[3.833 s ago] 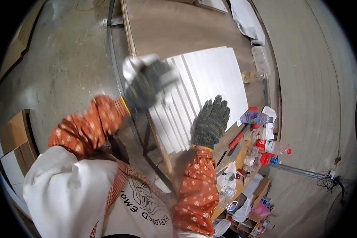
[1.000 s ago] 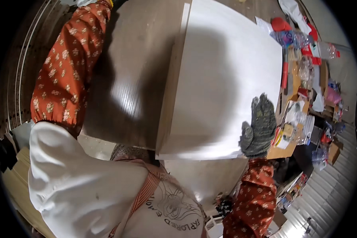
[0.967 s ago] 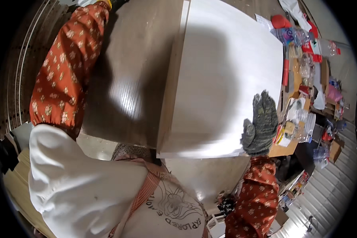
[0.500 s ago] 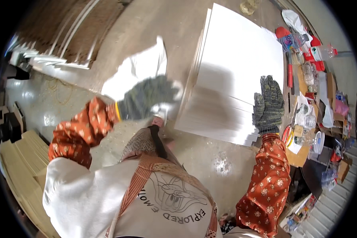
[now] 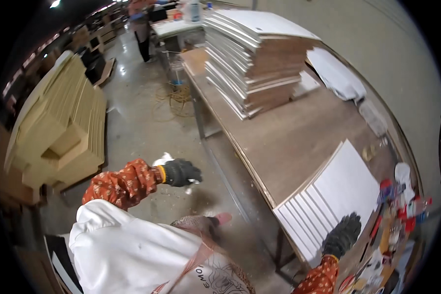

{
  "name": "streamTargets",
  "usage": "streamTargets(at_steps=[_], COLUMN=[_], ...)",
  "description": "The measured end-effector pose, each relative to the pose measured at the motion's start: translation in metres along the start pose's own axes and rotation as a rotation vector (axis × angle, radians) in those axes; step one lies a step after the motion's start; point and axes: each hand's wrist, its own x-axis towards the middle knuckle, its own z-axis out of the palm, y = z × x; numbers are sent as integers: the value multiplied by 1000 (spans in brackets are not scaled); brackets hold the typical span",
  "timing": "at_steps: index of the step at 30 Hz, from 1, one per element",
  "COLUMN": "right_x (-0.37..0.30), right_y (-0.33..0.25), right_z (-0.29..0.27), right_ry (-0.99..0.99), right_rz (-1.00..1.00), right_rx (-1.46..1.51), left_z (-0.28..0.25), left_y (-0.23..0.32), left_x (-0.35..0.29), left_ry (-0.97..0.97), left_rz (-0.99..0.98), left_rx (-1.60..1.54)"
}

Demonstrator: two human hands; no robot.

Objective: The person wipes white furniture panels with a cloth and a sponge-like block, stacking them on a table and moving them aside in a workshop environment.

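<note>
I am looking at the fanned stack of thin white rectangular panels (image 5: pixel 330 198) lying at the near right end of the long brown wooden table (image 5: pixel 289 142), its lower corner reaching out to the table edge. My right hand (image 5: pixel 342 236), in a dark knitted work glove, is resting flat on the near end of that fan, fingers spread and pressing down, closed on nothing. My left hand (image 5: pixel 180 172), gloved the same way, is hanging out over the grey concrete floor (image 5: pixel 147 127), well apart from the table, and is bunched around a small white rag (image 5: pixel 162 159) that is poking out behind the cuff.

In my judgement the main risk is the fan itself: the panels are staggered and only one palm is holding them, so a sideways push could be sliding the top sheets off the table edge or chipping a corner. The cluttered pile of red and clear plastic bottles and small tools (image 5: pixel 397 210) is sitting just beside the panels on the right, and a shifting sheet could be knocking those over. Farther along the table a tall stack of white-faced brown boards (image 5: pixel 255 54) is leaning unevenly. Tan cardboard stacks (image 5: pixel 59 122) are standing across the floor to the left.
</note>
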Motion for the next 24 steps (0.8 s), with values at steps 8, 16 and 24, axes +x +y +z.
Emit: streamTargets(at_steps=[8,16,24], right_x=[-66,-120,-101], right_y=[-172,-112,-122], right_z=[-120,-130,-78], right_ry=[57,233,376], right_rz=[-98,418,216], right_rx=[1090,796,130], left_z=[-40,-33,-80], left_y=[146,222,212], left_x=[111,170,264], left_ry=[538,-75,806], left_rz=[483,645,879], left_rx=[-921,-1161,-176])
